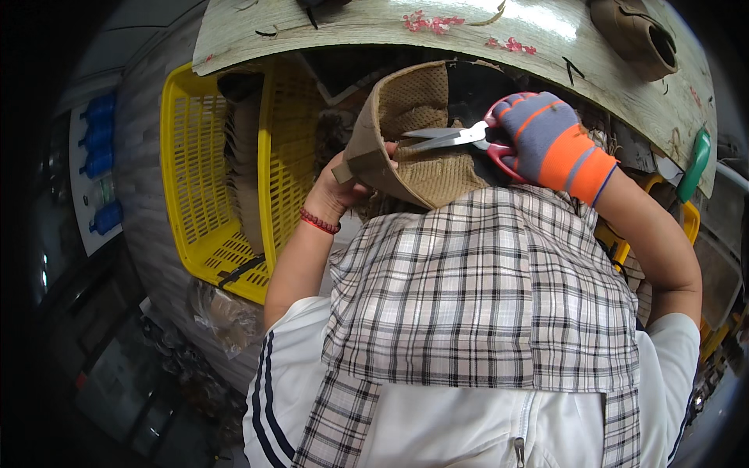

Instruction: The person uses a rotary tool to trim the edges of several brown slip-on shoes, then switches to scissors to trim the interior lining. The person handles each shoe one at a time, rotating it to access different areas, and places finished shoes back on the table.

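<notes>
A curved tan shoe upper (390, 168) with a textured lining is held up near my lap. My left hand (334, 191), bare and with a red beaded bracelet at the wrist, grips its left edge, the fingertips partly hidden by the material. In my right hand (552, 144), which wears a grey and orange glove, are scissors (468, 134) with red handles. Their blades are parted and point left, over the opening of the upper; whether they touch it I cannot tell. A checked apron (437, 304) covers my lap below.
Yellow plastic baskets (269, 156) stand at left, one with a row of stacked tan pieces (246, 148). Across the far side runs a pale wood-grain table (351, 27). It bears a brown shoe (636, 39), black scraps and a green-handled tool (694, 164) at its right edge.
</notes>
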The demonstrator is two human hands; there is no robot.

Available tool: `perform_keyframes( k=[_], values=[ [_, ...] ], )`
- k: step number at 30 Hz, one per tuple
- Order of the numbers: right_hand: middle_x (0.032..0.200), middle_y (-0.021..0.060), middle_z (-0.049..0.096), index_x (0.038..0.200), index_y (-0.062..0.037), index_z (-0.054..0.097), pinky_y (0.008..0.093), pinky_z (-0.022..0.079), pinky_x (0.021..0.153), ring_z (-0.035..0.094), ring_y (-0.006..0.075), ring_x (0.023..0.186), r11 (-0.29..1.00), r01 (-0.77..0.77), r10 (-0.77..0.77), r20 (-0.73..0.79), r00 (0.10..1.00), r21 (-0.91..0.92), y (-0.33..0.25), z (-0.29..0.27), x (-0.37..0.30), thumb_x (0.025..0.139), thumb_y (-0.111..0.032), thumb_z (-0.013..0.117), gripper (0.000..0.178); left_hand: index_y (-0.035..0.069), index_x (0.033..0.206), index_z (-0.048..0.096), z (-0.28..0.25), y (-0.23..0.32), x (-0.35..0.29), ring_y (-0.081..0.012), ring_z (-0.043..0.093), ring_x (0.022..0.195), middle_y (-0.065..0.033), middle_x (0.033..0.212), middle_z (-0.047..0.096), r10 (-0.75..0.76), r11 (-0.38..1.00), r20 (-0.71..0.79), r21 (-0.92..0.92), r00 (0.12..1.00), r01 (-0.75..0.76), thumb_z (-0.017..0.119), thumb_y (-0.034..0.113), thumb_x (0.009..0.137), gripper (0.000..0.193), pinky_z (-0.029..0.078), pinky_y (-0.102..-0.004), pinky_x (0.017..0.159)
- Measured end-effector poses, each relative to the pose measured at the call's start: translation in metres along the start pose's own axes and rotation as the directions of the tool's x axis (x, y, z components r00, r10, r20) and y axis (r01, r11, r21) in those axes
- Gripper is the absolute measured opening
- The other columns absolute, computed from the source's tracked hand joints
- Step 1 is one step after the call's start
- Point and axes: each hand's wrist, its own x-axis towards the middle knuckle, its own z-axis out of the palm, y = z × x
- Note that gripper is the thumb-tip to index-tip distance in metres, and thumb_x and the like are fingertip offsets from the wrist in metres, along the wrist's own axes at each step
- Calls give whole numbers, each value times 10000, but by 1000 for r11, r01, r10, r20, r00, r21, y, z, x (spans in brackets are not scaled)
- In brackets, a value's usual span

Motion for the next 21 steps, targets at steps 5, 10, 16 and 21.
perform_keyframes(
  k=[5,10,16,21],
  values=[
    [969,85,633,1086,-107,641,361,493,814,612,273,942,995,-102,102,114,988,-6,18,-5,-17,771,-452,716,473,-47,1167,615,46,23,-20,-193,665,980,-137,1150,652,108,969,25,223,994,-111,722,39,777,413,568,-256,776],
    [974,89,624,1074,-101,642,364,493,803,601,273,936,998,-59,55,110,992,36,30,0,-21,761,-428,727,460,-29,1174,623,50,23,-19,-199,635,1046,-122,1183,637,105,962,91,242,990,-124,786,23,698,506,548,-293,889],
    [922,80,633,1029,-97,649,350,488,807,619,252,910,995,4,-14,90,996,104,19,3,-17,763,-397,721,407,-12,1108,661,51,18,-18,-211,659,982,-105,1098,658,96,979,21,176,995,-98,800,-20,690,440,590,-301,854],
    [884,96,662,1038,-92,654,355,529,730,667,275,854,988,-33,8,163,987,148,17,10,-15,793,-410,701,404,-10,1105,659,52,20,-18,-222,662,985,-113,1100,660,113,976,42,184,993,-119,796,-37,685,442,592,-309,859]
  ],
)
